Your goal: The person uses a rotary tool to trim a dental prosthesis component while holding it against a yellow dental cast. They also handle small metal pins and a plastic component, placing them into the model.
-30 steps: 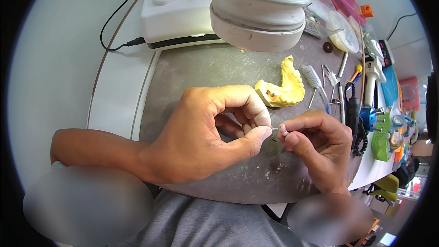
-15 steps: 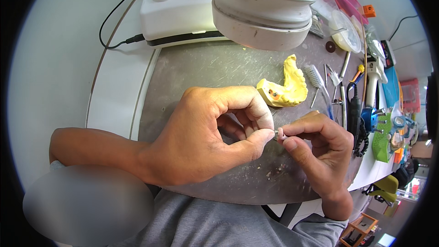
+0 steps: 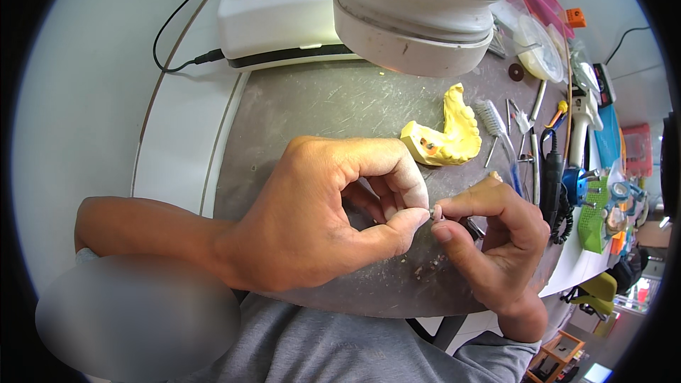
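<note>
My left hand [image 3: 312,206] is closed in a pinch, thumb and forefinger tips meeting on a tiny metallic piece that barely shows. Facing it, my right hand [image 3: 496,234] pinches a small whitish-pink dental crown [image 3: 438,211] between thumb and forefinger. The two pieces touch or nearly touch; my fingertips hide the join. A dark, shiny slim object [image 3: 474,228] shows by the curled fingers of my right hand; whether it is held cannot be told. Just beyond the hands, a yellow plaster dental model [image 3: 454,138] rests on the bench, with a dark hole ringed in orange.
A white ribbed suction hose [image 3: 415,28] hangs over the grey bench [image 3: 305,99]. A white machine [image 3: 284,14] stands behind. To the right lie a brush [image 3: 491,117], a black handpiece [image 3: 552,177], several thin tools and a clear bowl [image 3: 539,50]. Crumbs lie below my hands.
Both hands keep their pinches and have shifted very slightly. My right fingers have turned a little, and a dark shiny object now shows beside them. The view has moved slightly.
</note>
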A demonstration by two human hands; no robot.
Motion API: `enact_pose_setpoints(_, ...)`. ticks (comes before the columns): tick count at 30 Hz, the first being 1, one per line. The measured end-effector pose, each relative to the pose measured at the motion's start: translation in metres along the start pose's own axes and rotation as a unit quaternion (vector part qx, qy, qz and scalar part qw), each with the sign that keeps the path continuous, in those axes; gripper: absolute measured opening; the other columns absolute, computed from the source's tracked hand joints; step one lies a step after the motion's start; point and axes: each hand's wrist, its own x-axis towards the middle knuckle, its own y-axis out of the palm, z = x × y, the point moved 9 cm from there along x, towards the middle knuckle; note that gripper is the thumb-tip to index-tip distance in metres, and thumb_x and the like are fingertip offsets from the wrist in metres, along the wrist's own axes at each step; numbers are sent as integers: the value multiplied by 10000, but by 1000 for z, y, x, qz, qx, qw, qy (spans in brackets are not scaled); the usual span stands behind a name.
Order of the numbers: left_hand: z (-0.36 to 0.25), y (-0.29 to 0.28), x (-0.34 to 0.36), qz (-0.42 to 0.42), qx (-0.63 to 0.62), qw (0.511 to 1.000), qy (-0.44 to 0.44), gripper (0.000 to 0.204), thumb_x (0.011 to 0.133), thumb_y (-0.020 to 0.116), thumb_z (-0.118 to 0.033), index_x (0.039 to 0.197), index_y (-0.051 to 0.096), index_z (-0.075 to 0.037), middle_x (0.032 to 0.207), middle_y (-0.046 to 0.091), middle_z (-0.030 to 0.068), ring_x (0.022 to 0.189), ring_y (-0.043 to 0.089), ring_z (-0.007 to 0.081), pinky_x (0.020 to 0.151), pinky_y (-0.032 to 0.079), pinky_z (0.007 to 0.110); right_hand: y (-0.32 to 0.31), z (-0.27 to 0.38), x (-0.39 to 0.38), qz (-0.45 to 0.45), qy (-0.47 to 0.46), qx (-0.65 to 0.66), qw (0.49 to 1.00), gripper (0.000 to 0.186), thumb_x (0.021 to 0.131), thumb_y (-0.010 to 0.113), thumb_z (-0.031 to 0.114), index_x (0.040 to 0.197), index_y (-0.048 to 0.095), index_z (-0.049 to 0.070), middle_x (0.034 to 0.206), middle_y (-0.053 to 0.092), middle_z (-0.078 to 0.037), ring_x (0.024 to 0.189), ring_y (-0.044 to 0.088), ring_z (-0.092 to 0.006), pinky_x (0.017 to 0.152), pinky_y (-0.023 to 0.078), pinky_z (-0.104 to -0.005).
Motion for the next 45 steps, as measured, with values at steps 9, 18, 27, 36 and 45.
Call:
enact_pose_setpoints(9, 0, 3, 1, 6, -1, 1000, -20, 73, 878, 727, 4, 931, 678, 10, 939, 699, 77, 865, 688, 104, 789, 572, 249, -3, 6, -2, -39, -43, -19, 998, 206, 748, 842, -14, 928, 743, -5, 775, 707, -99, 650, 657, -162, 574, 500, -267)
enact_pose_setpoints(18, -2, 5, 0, 22, -8, 999, -32, 64, 905, 701, 2, 955, 665, 21, 965, 696, 96, 892, 693, 111, 804, 569, 249, -4, 2, -4, -47, -36, 18, 998, 191, 765, 831, -16, 927, 731, -18, 808, 707, -117, 684, 674, -173, 607, 527, -273)
enact_pose_setpoints(27, -3, 2, 0, 11, 10, 999, -28, 90, 876, 743, -2, 927, 670, 14, 932, 704, 76, 861, 691, 101, 789, 558, 238, 1, -9, -8, -47, 41, 81, 995, 166, 803, 817, -12, 940, 724, -32, 861, 726, -119, 733, 706, -165, 648, 553, -271)
enact_pose_setpoints(36, -10, -1, 0, -21, 48, 998, 45, 109, 820, 770, 34, 856, 672, 2, 870, 700, 77, 787, 681, 97, 704, 551, 235, 6, -15, -10, -35, 81, 81, 993, 156, 839, 799, -27, 969, 715, -42, 889, 752, -103, 770, 733, -133, 703, 582, -246)
enact_pose_setpoints(45, -15, -1, 0, -9, 75, 994, 79, 114, 809, 772, 37, 831, 665, 5, 854, 694, 84, 754, 678, 106, 662, 532, 238, 8, -11, -8, -10, 70, 52, 996, 166, 839, 800, -14, 975, 710, -45, 885, 750, -93, 756, 730, -123, 685, 581, -244)
